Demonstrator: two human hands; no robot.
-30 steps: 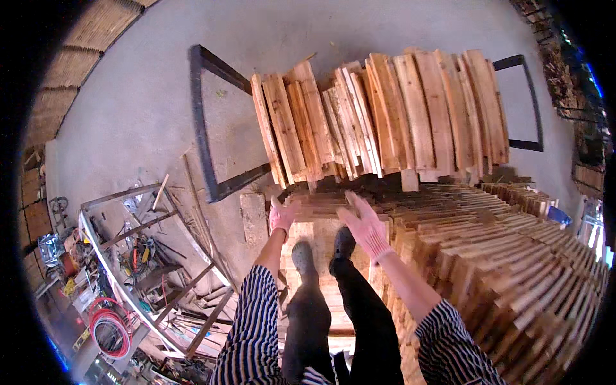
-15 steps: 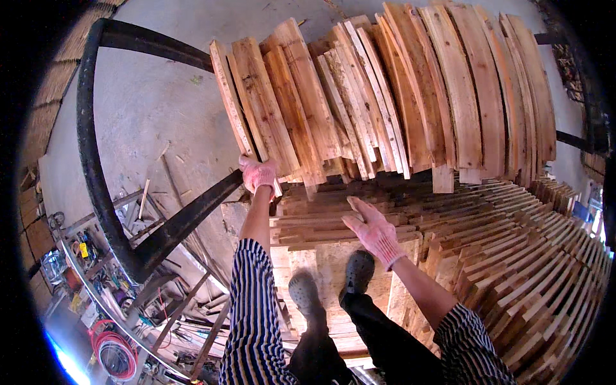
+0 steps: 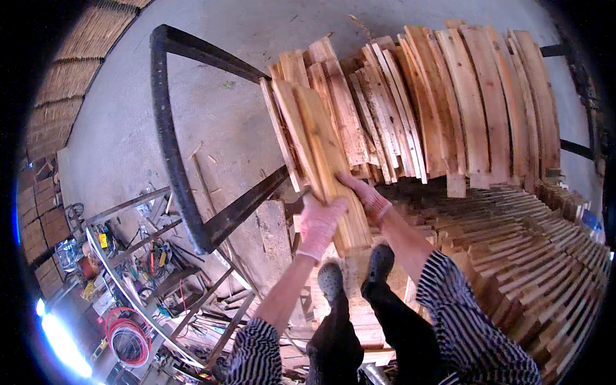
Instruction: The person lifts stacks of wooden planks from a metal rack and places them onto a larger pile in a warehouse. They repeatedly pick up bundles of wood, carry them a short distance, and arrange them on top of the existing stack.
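1. Both gloved hands are on one plank point(image 3: 321, 151) at centre frame. The left hand point(image 3: 319, 221) has its fingers wrapped over the lower end. The right hand point(image 3: 367, 197) grips the same end from the right side, fingers closed around its edge.
2. The plank runs from the hands up and left to the left end of the plank row point(image 3: 443, 109), which fills the upper right of the frame. It leans against its neighbours there, edge to face.
3. The row rests against a dark steel frame point(image 3: 168, 128) that crosses the upper left and centre. Below and right lies a low stack point(image 3: 545, 256) of flat boards. The person's shoes point(image 3: 356, 273) stand on boards at lower centre.
4. To handle it well, I would keep both grips low and firm and steer the top end so it lies flush with the neighbouring plank rather than crossing it.
5. Keep fingers off the face that meets the row, since a pinch there looks the likeliest hazard.
6. Watch footing: the boards underfoot look uneven, and tools and a red hose coil point(image 3: 128, 340) sit at lower left.
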